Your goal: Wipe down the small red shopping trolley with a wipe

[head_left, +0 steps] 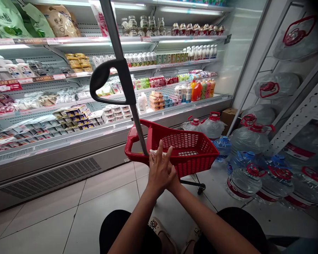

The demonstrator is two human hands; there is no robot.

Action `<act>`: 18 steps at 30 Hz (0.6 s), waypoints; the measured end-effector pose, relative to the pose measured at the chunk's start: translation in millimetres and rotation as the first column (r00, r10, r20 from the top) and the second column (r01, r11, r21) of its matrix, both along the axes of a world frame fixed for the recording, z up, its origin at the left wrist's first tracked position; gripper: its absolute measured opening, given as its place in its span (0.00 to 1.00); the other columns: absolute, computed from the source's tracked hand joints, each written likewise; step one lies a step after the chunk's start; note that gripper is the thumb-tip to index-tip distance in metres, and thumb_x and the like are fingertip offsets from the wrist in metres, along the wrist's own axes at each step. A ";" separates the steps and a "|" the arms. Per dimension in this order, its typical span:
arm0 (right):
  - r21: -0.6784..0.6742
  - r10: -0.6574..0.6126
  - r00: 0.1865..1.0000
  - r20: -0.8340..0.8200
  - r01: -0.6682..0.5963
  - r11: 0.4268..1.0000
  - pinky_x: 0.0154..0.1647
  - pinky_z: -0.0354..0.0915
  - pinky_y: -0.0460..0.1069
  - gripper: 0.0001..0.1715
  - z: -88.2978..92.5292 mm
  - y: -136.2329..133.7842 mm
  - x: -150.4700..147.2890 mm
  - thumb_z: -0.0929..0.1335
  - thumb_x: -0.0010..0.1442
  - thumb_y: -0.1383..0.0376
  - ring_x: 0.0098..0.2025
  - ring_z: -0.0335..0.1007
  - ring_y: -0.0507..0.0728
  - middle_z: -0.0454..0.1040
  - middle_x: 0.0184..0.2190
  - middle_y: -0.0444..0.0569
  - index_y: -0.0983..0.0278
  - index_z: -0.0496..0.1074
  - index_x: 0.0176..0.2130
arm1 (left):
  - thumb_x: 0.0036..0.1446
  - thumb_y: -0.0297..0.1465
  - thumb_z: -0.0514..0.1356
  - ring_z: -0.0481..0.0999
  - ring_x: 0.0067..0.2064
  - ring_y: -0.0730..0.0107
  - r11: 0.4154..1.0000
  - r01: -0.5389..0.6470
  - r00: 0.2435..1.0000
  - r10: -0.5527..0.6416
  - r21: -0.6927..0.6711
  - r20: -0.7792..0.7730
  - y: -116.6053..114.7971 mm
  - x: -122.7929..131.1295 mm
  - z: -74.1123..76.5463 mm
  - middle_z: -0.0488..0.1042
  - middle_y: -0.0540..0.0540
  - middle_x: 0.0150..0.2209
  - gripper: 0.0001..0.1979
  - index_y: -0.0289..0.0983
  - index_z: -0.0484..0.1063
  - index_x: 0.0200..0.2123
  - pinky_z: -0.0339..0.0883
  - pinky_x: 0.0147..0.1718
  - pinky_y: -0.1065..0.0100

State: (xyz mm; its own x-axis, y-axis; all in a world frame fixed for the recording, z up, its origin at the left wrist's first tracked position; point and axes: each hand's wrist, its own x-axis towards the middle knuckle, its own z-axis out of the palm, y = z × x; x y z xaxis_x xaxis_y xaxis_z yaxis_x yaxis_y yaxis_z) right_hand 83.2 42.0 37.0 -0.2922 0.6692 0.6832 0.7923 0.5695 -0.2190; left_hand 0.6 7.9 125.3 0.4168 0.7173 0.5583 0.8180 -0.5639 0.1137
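In the head view my left hand (158, 171) is in front of the red cart, its fingers stretched out and apart. My right hand (172, 173) presses against its far side, mostly hidden, with only the thumb side and knuckles showing. A crumpled white tissue (154, 152) shows behind the left fingers, and my right hand appears closed on it. Just beyond both hands stands a red plastic shopping cart (194, 165) with a mesh basket. A grey pole (139, 127) with a black loop handle (129, 83) rises from the cart's near left end.
An open refrigerated shelf (100, 137) with cups, bottles and pouches runs along the back. Large water bottles (244, 181) with red handles stand on the floor at right, beside a white metal rack (299, 113). My knees and shoes frame the tiled floor (103, 197) below.
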 end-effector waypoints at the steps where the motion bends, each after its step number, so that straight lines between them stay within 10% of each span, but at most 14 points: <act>1: 0.001 0.003 1.000 -0.008 -0.003 1.000 0.78 0.46 0.59 0.38 1.6 0.1 -2.6 0.59 0.73 0.66 0.77 0.46 0.59 0.55 0.75 0.45 0.54 0.47 0.77 | 0.64 0.31 0.58 0.40 0.78 0.48 1.000 0.002 1.000 -0.002 -0.001 0.008 -0.8 0.8 1.9 0.28 0.44 0.79 0.43 0.48 0.42 0.77 0.39 0.72 0.37; 12: -0.097 -0.281 0.947 -0.157 0.269 0.958 0.74 0.54 0.65 0.34 -55.6 -4.1 175.2 0.55 0.73 0.68 0.73 0.58 0.60 0.67 0.69 0.48 0.56 0.57 0.74 | 0.65 0.35 0.57 0.52 0.76 0.49 0.993 -0.077 0.984 0.090 0.091 -0.153 11.4 5.6 -22.2 0.45 0.34 0.77 0.34 0.33 0.59 0.72 0.38 0.73 0.38; 18: -0.076 -0.265 0.949 -0.173 0.255 0.964 0.74 0.55 0.64 0.38 -50.2 -6.1 136.1 0.54 0.72 0.70 0.74 0.54 0.59 0.63 0.71 0.47 0.54 0.48 0.76 | 0.66 0.37 0.56 0.62 0.72 0.44 0.991 -0.109 0.974 0.122 0.074 -0.189 13.2 17.3 -33.5 0.65 0.32 0.69 0.29 0.30 0.67 0.67 0.34 0.72 0.32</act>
State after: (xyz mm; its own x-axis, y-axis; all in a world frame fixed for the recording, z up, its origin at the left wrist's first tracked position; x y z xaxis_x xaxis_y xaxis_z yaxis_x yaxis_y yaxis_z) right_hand 219.3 36.0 -13.2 0.0214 0.7413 0.6708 0.8560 0.3330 -0.3954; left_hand 17.9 21.2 91.8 0.4376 0.7327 0.5212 0.8810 -0.4654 -0.0854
